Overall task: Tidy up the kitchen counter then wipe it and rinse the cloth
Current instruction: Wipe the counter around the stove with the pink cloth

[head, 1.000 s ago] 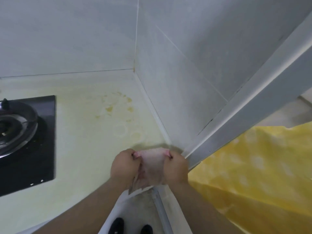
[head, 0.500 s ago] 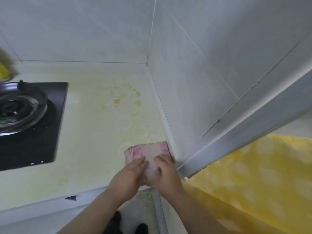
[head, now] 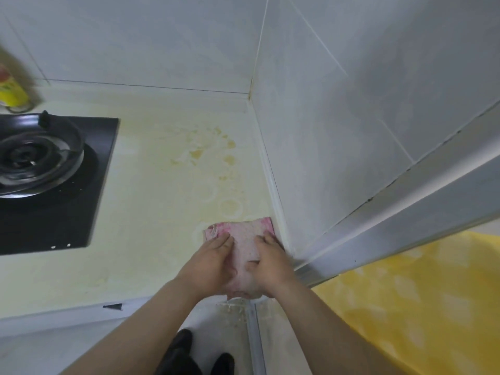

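A pink and white cloth (head: 243,234) lies flat on the pale yellow counter (head: 151,212), in the near right corner against the tiled wall. My left hand (head: 211,263) presses on the cloth's left part with straight fingers. My right hand (head: 270,263) presses on its right part, fingers flat, close to the wall. The cloth's near edge hangs slightly over the counter's front edge. Yellowish stains (head: 213,155) and faint ring marks (head: 230,207) mark the counter beyond the cloth.
A black gas hob (head: 54,180) with a burner ring sits at the left. A yellow container (head: 10,90) stands blurred at the far left by the wall. White tiled walls meet in the far corner. A grey door frame (head: 405,220) and yellow fabric (head: 419,307) are at the right.
One second ago both hands held the cloth stretched up between them by its corners. They have since laid it on the counter and now press flat on it.
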### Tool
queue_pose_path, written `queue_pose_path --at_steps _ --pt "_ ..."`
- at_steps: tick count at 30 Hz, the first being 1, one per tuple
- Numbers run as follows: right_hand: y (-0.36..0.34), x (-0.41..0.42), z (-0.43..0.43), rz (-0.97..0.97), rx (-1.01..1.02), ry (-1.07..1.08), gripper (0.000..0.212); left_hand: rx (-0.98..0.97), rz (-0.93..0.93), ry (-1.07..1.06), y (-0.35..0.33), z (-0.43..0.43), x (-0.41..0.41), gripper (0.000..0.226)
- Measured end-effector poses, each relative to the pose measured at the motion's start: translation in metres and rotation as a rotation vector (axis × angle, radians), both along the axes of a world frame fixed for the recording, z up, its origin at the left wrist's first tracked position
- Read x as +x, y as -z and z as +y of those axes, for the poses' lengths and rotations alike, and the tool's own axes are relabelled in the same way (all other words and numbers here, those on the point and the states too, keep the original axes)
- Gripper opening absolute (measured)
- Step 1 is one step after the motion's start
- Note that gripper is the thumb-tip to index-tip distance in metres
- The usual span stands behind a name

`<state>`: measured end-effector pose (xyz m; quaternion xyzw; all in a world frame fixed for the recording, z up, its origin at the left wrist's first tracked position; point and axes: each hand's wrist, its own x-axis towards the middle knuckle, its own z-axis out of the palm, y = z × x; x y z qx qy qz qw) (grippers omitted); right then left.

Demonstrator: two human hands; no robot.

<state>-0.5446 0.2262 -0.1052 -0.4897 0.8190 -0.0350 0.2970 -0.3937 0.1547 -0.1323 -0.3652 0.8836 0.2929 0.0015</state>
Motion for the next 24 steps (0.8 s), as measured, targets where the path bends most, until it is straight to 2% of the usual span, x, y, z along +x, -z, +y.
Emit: queue_pose_path --at_steps 5,24 --pt "0.001 -0.007 -0.017 0.002 0.031 -0.02 0.085 0.026 0.025 -0.008 -0.002 -0.02 -0.004 0.086" --pt "0.0 -0.022 -0.103 0.025 0.026 0.062 0.084 0.03 0.045 -0.046 -0.001 -0.095 -0.032 0.087"
